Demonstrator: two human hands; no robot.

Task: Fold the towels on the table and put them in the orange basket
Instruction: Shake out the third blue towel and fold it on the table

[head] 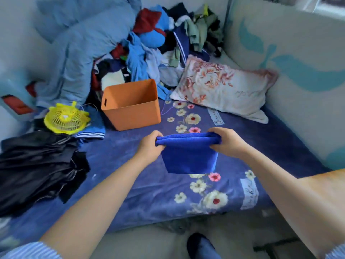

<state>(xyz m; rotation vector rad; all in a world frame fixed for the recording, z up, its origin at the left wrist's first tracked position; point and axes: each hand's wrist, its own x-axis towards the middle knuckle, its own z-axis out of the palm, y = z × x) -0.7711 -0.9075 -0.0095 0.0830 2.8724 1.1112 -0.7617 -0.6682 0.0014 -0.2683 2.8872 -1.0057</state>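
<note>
Blue towel (188, 156) up in the air, held by both hands over the bed (130, 184), just this side of the orange basket (130, 107). Left hand (150, 144) pinches the towel's left top corner, fingers curled round the bunched edge; right hand (226, 141) does the same on the right corner, thumb under, fingers clamped on top. Top edge looks doubled over already, several layers stacked between the hands, rest hangs down as a short flap. So, my read: mid-fold, prob one more fold to go, then into the basket.

How to do it well: keep the top edge taut btwn the hands so the layers stay lined up, no sagging in the middle. Bring the two corners together evenly, or lay the towel down on the bed and flip one half over, w/ edges matched before letting go. Don't release one hand early; soft cloth, it'll slump and the fold opens.

Basket sits upright beyond the hands, mouth open and near. What I can see inside looks bare, but the bottom's hidden. Short carry fwd and a bit left. Lower it flat, don't drop it, else it unfolds inside.

Round about: pillow (224, 88) to the right, yellow fan (66, 118) left of the basket, black clothes (37, 165) heaped on the left, big clothes pile (158, 43) at the back. Can't pick out other towels in that lot.
</note>
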